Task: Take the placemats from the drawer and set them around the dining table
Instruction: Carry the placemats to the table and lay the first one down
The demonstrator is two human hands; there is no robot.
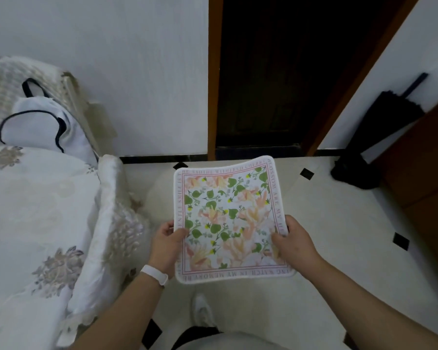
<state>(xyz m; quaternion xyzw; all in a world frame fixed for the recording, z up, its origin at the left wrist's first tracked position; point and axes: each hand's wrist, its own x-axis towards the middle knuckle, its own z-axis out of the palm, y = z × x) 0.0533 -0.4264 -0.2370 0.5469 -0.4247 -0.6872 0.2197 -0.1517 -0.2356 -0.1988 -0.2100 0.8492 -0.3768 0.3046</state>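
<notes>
Over the tiled floor (326, 210), between the white-covered seat (36, 210) on the left and the black umbrella (372, 137) at far right, a person is holding a floral placemat (230, 221) flat before them. The left hand (167, 245) is gripping its near-left edge, the right hand (295, 242) its near-right edge. Fetching seems done and laying has not begun: no drawer or dining table is showing. Whether more mats are lying beneath, I cannot tell.

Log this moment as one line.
left hand: grips floral placemat, left edge | right hand: grips right edge | placemat: held face up above tiled floor
</notes>
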